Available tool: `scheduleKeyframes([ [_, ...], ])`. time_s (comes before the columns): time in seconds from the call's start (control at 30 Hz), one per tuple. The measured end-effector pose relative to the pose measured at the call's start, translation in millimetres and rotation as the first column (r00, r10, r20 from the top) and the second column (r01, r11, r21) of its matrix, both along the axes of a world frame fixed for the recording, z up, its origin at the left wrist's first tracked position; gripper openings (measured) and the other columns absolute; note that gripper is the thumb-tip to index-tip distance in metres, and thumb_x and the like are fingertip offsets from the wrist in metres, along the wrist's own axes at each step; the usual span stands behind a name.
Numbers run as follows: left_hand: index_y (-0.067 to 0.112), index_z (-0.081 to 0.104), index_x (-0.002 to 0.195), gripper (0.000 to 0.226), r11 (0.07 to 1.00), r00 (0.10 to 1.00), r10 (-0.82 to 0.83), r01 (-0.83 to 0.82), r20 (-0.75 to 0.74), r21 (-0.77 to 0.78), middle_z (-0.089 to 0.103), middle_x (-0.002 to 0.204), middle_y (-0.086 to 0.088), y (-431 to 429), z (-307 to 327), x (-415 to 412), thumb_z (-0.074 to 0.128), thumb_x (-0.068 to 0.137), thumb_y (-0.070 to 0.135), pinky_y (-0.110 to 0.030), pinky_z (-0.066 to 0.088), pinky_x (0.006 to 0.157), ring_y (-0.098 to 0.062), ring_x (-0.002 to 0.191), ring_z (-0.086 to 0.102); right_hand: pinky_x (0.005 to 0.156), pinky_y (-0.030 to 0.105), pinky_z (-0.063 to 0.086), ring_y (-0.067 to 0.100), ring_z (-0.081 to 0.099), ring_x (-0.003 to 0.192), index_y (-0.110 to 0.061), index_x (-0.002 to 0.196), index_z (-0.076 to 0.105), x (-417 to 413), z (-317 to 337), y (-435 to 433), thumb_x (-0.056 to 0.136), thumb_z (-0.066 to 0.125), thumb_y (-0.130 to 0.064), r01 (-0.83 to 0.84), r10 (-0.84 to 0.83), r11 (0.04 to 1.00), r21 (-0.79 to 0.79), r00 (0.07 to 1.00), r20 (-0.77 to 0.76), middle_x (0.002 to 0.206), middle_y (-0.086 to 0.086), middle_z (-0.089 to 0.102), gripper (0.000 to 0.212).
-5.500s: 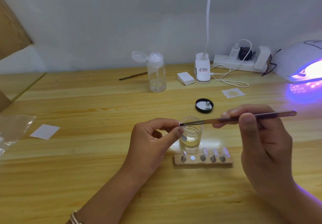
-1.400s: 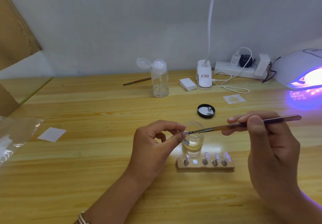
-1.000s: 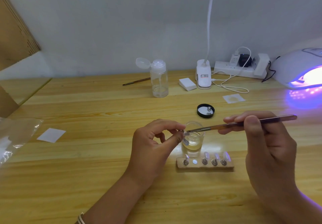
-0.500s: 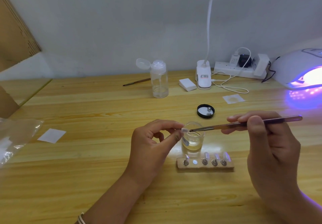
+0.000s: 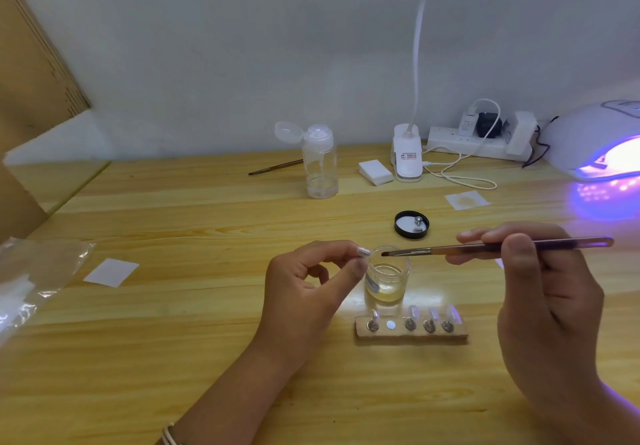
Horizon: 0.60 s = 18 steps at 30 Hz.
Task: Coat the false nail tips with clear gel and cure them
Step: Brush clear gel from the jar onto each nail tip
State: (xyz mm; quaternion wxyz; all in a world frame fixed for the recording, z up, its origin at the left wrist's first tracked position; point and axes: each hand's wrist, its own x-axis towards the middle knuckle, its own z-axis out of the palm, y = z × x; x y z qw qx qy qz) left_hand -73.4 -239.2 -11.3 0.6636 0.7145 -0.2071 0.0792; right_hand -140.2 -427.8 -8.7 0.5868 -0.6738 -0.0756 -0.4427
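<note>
1 nail tip [image 5: 363,251] pinched by the left hand [image 5: 304,292], brush [image 5: 433,250] gripped by the right hand [image 5: 547,299] just beside it: coating step; next, probably a light stroke.

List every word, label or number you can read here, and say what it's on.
No text here is legible.
Label on the desk lamp base: red and dark print, too blurred to read.
Side label on the gel jar: too small to read.

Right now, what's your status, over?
Left hand pinches nail tip. Right hand holds brush, bristles just clear of it, above gel jar. Nothing blocking.
</note>
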Motion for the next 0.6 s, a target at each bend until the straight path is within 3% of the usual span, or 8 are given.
scheduleKeyframes([
  [0.13, 0.03, 0.077, 0.083, 0.014, 1.0, 1.0, -0.009, 0.009, 0.002, 0.015, 0.075, 0.082, 0.009, -0.7, -0.6, -0.6, 0.075, 0.077, 0.018, -0.024, 0.047, 0.066, -0.011, 0.078, 0.067, 0.083, 0.02, 0.05, 0.016, 0.072, 0.08, -0.008, 0.097, 0.055, -1.1, -1.3, 2.1, 0.103, 0.039, -0.008, -0.016, 0.016, 0.999, -0.044, 1.0, 0.0, 0.094, 0.014, 0.066, 0.018],
  [0.3, 0.029, 0.077, 0.082, 0.013, 1.0, 1.0, -0.012, 0.012, -0.002, 0.019, 0.076, 0.083, 0.009, -1.1, -1.5, 0.1, 0.073, 0.078, 0.017, -0.02, 0.047, 0.066, -0.01, 0.081, 0.068, 0.085, 0.028, 0.051, 0.019, 0.072, 0.079, -0.025, 0.094, 0.058, 0.3, 1.4, 0.8, 0.102, 0.045, -0.031, 0.035, -0.036, 0.999, -0.03, 0.999, -0.035, 0.087, -0.008, 0.071, 0.016],
  [0.5, 0.03, 0.077, 0.081, 0.015, 0.999, 1.0, -0.026, 0.025, 0.005, 0.036, 0.075, 0.081, 0.009, -1.0, -1.5, -0.1, 0.073, 0.077, 0.016, -0.018, 0.046, 0.064, -0.007, 0.077, 0.066, 0.085, 0.022, 0.051, 0.016, 0.072, 0.082, -0.022, 0.099, 0.058, -1.8, 2.8, 2.0, 0.105, 0.045, -0.035, -0.028, 0.029, 0.999, -0.039, 0.999, 0.015, 0.093, 0.0, 0.069, 0.019],
  [0.6, 0.029, 0.076, 0.079, 0.015, 0.999, 1.0, -0.02, 0.02, 0.0, 0.031, 0.074, 0.08, 0.009, -1.1, -1.6, 0.1, 0.072, 0.076, 0.015, -0.017, 0.046, 0.064, -0.006, 0.076, 0.064, 0.084, 0.029, 0.052, 0.018, 0.072, 0.081, -0.028, 0.096, 0.06, -1.0, 1.3, 3.1, 0.103, 0.046, -0.033, -0.004, 0.004, 0.998, -0.063, 1.0, -0.013, 0.092, -0.003, 0.07, 0.016],
])
